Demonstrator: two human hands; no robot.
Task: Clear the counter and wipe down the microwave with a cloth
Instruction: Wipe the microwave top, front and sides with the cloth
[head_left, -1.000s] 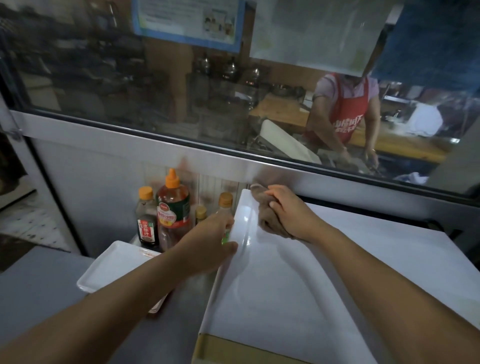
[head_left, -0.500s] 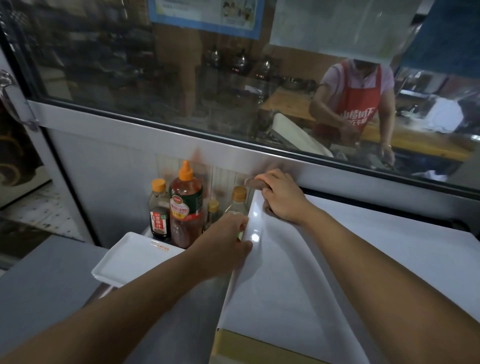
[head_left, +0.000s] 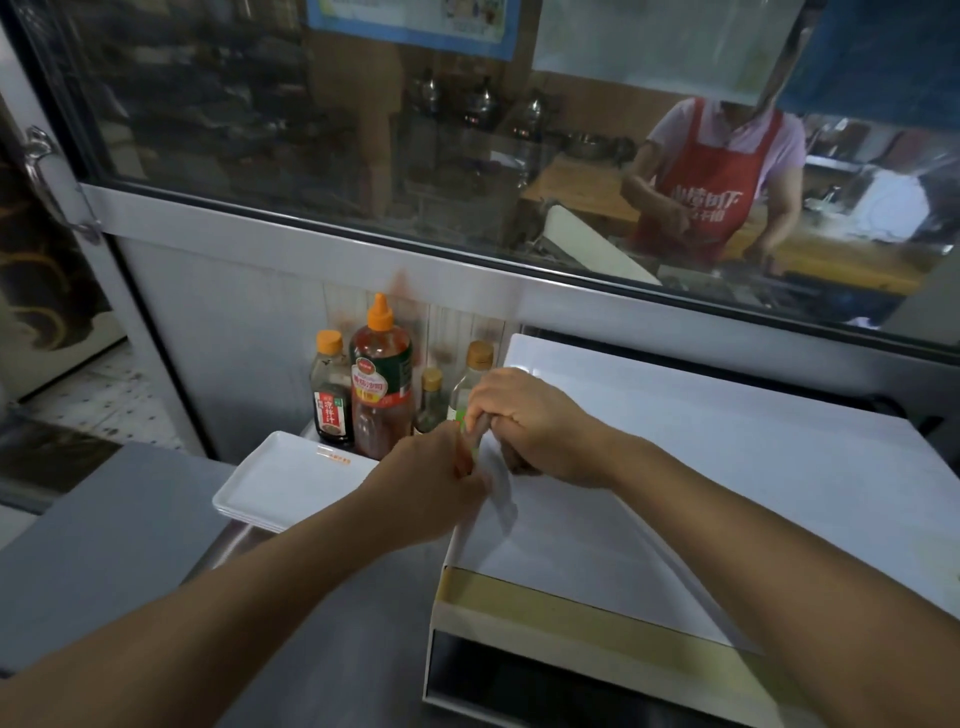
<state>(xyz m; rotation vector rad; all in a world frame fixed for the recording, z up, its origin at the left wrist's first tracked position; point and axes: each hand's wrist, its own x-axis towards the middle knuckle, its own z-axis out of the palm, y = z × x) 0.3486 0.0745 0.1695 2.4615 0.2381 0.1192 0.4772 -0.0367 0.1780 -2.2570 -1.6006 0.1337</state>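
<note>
A white microwave stands on the steel counter at the right. My right hand lies on its top near the left edge and grips a bunched greyish cloth, most of it hidden under the fingers. My left hand is just in front of it, fingers curled on the microwave's upper left edge, nearly touching the cloth. The microwave's dark door shows at the bottom.
Left of the microwave, against the wall, stand several sauce bottles: a tall red one with an orange cap, a dark one and two smaller ones. Stacked white trays lie before them. Behind the window a person in a red apron works.
My right hand has drawn the cloth from the microwave's back left corner forward along the left edge, up to my left hand. The left hand stays on that edge.
</note>
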